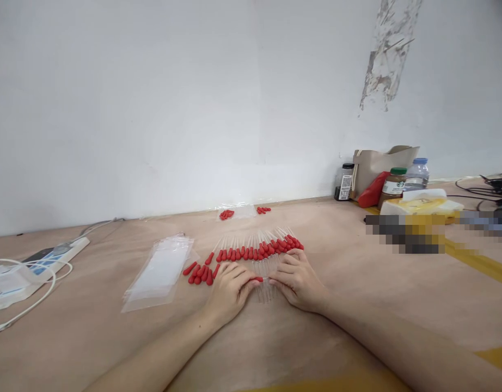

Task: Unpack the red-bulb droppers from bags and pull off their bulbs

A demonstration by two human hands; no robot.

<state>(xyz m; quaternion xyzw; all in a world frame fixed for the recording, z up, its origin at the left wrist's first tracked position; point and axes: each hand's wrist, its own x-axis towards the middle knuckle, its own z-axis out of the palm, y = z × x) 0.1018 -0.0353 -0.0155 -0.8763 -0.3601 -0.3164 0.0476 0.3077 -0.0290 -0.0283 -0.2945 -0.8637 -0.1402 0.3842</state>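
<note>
Between finger and thumb, my left hand pinches a red rubber bulb. My right hand is closed on a thin clear glass tube, whose end meets the bulb; most of the tube is hidden by the fingers. Under and between the hands lie several bare glass tubes. Just beyond them stretches a row of glass droppers with red bulbs, bulbs towards me. Loose red bulbs are heaped left of my left hand.
Clear plastic bags lie stacked on the left, near a white power strip with cables. More red bulbs sit on plastic by the wall. At the right stand a beige container, a green-lidded jar and bottles.
</note>
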